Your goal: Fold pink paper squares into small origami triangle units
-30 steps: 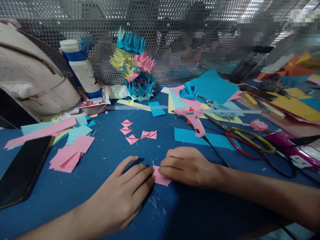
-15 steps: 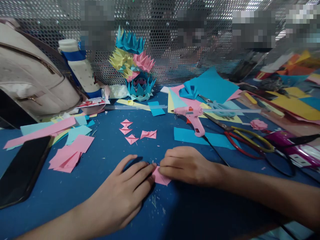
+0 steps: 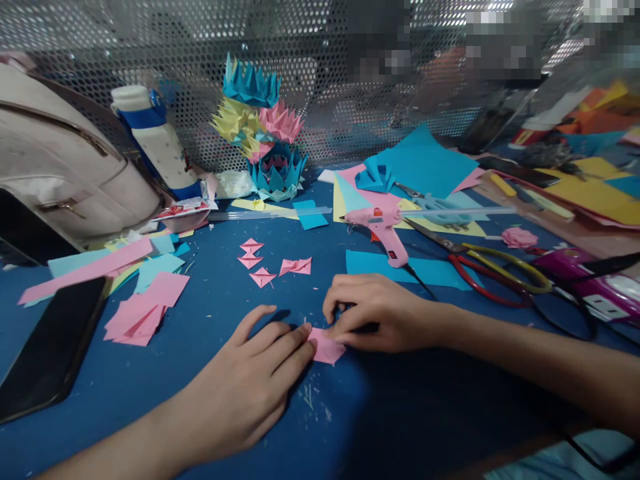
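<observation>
A small folded piece of pink paper [image 3: 326, 350] lies on the blue tabletop between my hands. My left hand [image 3: 250, 383] rests palm down with its fingers stretched out, and its fingertips press the paper's left edge. The little finger is spread apart and the thumb is hidden. At the paper's upper right, my right hand [image 3: 383, 313] has curled fingers, with thumb and forefinger pinched on the edge. Beyond my hands are several small folded pink pieces [image 3: 263, 276]. Loose pink paper squares [image 3: 137, 317] are piled on the left.
A pink glue gun [image 3: 383, 223] lies behind my right hand, with scissors [image 3: 495, 270] to its right. Folded-paper flowers [image 3: 277, 170] stand against the perforated metal screen. On the left are a black phone [image 3: 53, 343], a bottle [image 3: 163, 150] and a backpack [image 3: 65, 157].
My right hand has lifted slightly and shifted right, its fingers opening from a flat fold into a pinch, and more of the pink paper shows. My left hand stays nearly still.
</observation>
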Motion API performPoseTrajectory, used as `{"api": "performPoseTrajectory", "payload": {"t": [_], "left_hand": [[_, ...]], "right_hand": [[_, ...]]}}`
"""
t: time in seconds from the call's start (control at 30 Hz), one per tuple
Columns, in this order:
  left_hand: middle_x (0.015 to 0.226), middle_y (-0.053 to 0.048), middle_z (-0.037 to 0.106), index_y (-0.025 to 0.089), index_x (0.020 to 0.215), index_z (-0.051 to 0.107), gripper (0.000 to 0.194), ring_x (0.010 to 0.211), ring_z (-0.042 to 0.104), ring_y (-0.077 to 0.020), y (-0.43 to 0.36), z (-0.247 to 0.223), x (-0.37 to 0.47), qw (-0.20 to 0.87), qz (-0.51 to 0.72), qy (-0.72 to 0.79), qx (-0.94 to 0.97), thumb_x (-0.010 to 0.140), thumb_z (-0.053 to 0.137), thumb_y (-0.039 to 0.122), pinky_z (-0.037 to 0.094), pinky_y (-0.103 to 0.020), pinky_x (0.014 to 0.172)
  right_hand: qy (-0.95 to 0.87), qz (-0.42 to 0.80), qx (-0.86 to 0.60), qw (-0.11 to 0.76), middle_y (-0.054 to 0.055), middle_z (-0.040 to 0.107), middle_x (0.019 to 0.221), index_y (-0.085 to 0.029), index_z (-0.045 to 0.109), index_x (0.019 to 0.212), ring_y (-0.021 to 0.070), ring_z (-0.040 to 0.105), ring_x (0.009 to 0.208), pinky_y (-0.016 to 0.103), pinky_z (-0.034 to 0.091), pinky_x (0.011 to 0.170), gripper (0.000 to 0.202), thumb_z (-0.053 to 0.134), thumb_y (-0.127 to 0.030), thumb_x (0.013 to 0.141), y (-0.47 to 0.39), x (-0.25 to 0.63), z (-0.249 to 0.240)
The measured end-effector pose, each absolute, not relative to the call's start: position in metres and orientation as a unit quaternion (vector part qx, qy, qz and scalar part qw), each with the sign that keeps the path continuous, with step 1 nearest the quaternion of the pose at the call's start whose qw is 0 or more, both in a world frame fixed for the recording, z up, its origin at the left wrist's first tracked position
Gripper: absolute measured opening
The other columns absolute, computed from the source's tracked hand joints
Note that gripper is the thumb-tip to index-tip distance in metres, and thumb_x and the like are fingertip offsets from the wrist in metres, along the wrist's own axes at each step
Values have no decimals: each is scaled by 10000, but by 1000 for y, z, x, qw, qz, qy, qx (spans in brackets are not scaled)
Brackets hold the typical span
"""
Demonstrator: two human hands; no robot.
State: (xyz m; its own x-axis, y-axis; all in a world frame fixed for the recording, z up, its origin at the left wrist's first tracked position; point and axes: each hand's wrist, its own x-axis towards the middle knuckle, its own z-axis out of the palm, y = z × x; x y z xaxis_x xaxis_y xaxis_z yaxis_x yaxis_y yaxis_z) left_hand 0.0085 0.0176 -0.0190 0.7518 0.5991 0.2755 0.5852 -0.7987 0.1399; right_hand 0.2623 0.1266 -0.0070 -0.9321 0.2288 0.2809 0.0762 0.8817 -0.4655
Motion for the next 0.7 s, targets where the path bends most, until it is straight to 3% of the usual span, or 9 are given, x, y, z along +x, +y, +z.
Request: {"api": "performPoseTrajectory", "payload": {"t": [0.27,0.43,0.5,0.7], "left_hand": [[1048,-47,669,188,1088,642,232,945,576,-182,32,-11,23,120,194,352,908,1036,417,162,318,-430,1045],[913,0,641,181,941,611,19,876,571,-171,55,-7,34,202,185,413,868,949,628,177,349,-376,912],[872,16,633,173,931,607,117,824,573,-156,66,-8,36,227,170,420,862,889,715,191,367,-342,853],[730,30,591,154,792,641,126,720,574,-139,83,-5,39,294,117,421,850,854,734,211,447,-294,744]], "right_hand": [[-967,181,-59,172,33,657,808,-174,686,739,137,500,783,273,365,705,288,558,-256,983,126,263,-5],[-965,165,-56,198,46,647,789,-158,669,757,142,483,742,271,356,666,301,528,-270,999,124,261,-11],[-963,170,-50,202,48,649,802,-159,674,799,146,489,752,270,360,661,284,517,-275,1006,124,262,-13],[-952,211,-82,205,54,691,889,-167,695,926,159,562,852,272,407,741,211,535,-281,1003,125,263,-15]]}}
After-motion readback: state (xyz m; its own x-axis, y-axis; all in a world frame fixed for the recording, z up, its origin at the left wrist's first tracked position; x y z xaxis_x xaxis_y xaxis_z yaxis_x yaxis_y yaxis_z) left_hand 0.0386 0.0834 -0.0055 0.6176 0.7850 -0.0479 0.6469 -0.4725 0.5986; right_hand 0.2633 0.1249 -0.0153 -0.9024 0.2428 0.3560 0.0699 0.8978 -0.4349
